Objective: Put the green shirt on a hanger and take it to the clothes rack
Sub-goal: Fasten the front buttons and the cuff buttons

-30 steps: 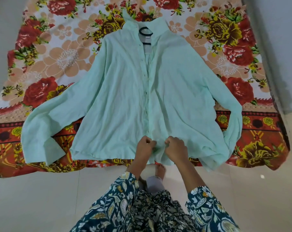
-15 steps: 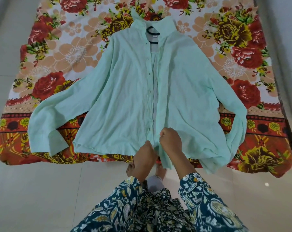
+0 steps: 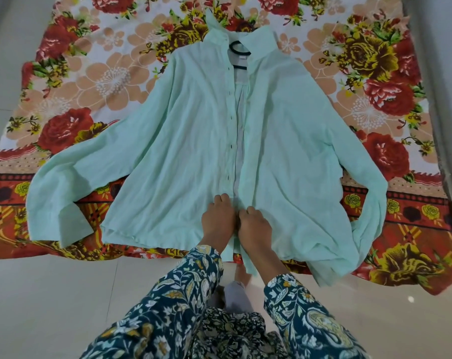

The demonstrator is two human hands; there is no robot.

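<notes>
Green shirt [image 3: 183,151] is spread face up on a flowered sheet [image 3: 72,81] laid over the tiled floor [image 3: 38,294], with the sleeve [image 3: 56,198] at the left of the view stretched flat. Near the hem, the buttoned edge is pinched under the curled fingers of the left hand [image 3: 217,220]; just beside it, the opposite front edge is gripped the same way by the right hand [image 3: 256,228]. Above them the front is left open, and a black hanger [image 3: 238,51] is seen inside the collar. Further right, the other sleeve is bunched near the sheet's edge. If the fabric is tugged downward during buttoning, the shoulders could be dragged off the hanger, so that the shirt slips when lifted
</notes>
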